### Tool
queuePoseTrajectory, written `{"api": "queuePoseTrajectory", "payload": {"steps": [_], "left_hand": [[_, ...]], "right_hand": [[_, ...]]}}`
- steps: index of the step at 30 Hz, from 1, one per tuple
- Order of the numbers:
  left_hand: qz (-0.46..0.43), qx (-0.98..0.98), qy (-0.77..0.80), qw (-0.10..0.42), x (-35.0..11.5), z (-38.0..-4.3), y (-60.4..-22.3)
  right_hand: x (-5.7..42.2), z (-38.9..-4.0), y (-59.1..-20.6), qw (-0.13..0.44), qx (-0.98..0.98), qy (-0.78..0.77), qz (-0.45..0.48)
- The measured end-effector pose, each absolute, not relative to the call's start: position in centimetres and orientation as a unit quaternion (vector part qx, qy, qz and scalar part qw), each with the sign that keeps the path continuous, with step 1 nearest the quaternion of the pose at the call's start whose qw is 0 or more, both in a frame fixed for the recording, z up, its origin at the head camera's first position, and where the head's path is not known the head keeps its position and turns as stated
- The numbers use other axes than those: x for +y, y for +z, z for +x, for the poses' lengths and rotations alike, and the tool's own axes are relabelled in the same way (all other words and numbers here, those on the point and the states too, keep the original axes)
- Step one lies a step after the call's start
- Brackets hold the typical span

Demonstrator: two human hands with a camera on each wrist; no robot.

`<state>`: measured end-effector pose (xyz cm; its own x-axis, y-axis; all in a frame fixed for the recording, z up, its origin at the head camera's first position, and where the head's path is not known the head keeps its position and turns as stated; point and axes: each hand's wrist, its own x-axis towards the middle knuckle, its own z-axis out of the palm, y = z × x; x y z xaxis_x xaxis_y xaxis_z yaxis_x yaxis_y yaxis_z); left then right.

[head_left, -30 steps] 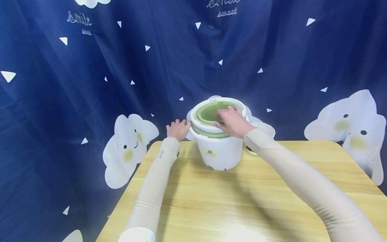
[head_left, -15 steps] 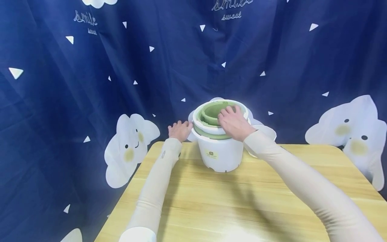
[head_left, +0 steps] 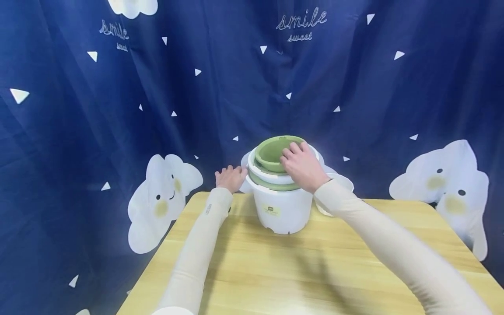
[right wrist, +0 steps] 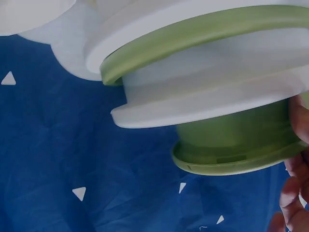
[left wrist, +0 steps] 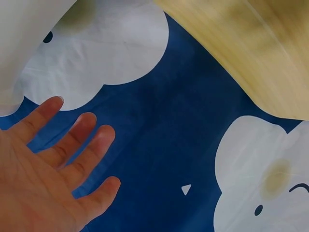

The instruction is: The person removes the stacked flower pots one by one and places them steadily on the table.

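Note:
Several flower pots in white and green are nested in one another on the table. The outermost white pot (head_left: 281, 214) stands at the bottom, with a green rim (head_left: 275, 187) and a white rim (head_left: 273, 178) above it. My right hand (head_left: 303, 167) pinches the near right edge of the innermost green pot (head_left: 271, 152), which stands up out of the stack. In the right wrist view, a stretch of this green pot's outer wall (right wrist: 227, 135) shows beyond the white rim. At the stack's left side, my left hand (head_left: 231, 179) has its fingers spread, fingertips right at the white rim.
A white round piece (head_left: 340, 181) stands behind and right of the stack, partly hidden by my right forearm. The wooden table (head_left: 256, 271) ends at a dark blue curtain (head_left: 220, 100) printed with clouds.
The innermost green pot has risen from inside the stack, with my right hand gripping its edge. My left hand has stayed beside the stack. The head view has shifted slightly.

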<state>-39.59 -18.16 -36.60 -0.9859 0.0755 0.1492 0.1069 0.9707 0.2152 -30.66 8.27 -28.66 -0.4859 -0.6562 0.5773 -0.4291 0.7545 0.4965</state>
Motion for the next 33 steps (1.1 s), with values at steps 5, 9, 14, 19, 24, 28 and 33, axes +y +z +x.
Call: {"api": "queuePoseTrajectory", "payload": {"steps": [5, 9, 14, 19, 24, 28, 33], "left_hand": [[-0.043, -0.991, -0.112, 0.064, -18.2, -39.5, -37.0], [-0.043, -0.991, -0.107, 0.065, -18.3, -39.4, -37.4], [-0.053, -0.989, -0.115, 0.08, -18.2, -39.6, -37.3], [-0.051, -0.989, -0.111, 0.08, -18.1, -39.6, -37.3], [-0.051, -0.989, -0.108, 0.084, -17.9, -39.6, -37.6], [-0.047, -0.99, -0.108, 0.083, -17.9, -39.6, -37.6], [-0.048, -0.989, -0.109, 0.085, -18.4, -39.3, -37.2]], "right_hand": [[8.8, -30.4, -28.4, 0.429, -0.832, -0.152, 0.317], [9.3, -30.2, -27.8, 0.453, -0.821, -0.147, 0.315], [10.5, -30.0, -26.4, 0.472, -0.816, -0.145, 0.303], [12.0, -29.5, -25.0, 0.482, -0.815, -0.138, 0.291], [13.6, -28.9, -23.6, 0.507, -0.805, -0.122, 0.283], [15.4, -28.6, -22.9, 0.519, -0.8, -0.121, 0.275], [18.1, -28.8, -22.8, 0.517, -0.805, -0.122, 0.263]]}}
